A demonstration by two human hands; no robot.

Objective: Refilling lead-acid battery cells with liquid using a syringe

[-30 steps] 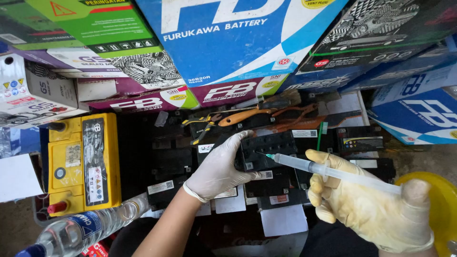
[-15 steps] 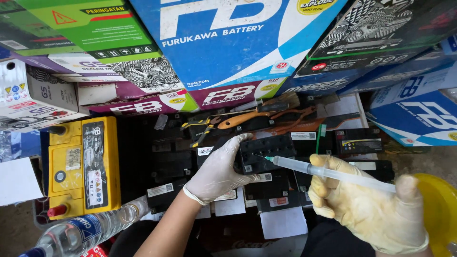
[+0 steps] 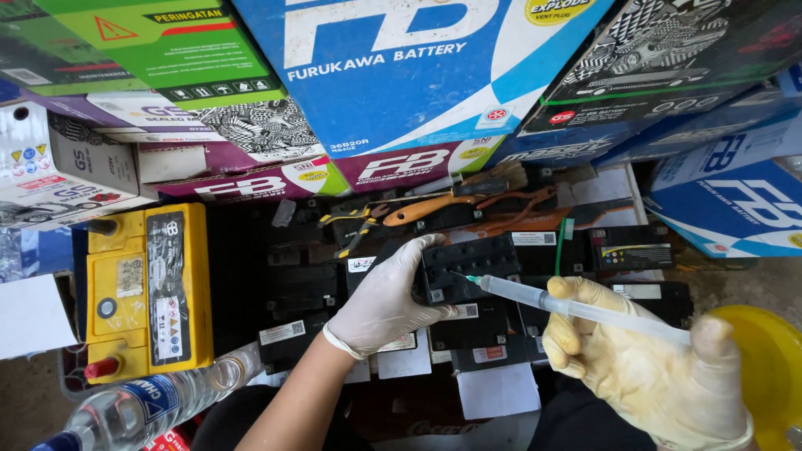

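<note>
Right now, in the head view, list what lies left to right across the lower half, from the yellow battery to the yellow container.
yellow battery → clear plastic bottle → left hand → small black battery → syringe → right hand → yellow container

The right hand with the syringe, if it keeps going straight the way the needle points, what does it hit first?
Most likely the small black battery that the left hand steadies. The right hand aims the syringe up-left, needle tip just at that battery's top; whether it already touches is unclear.
</note>
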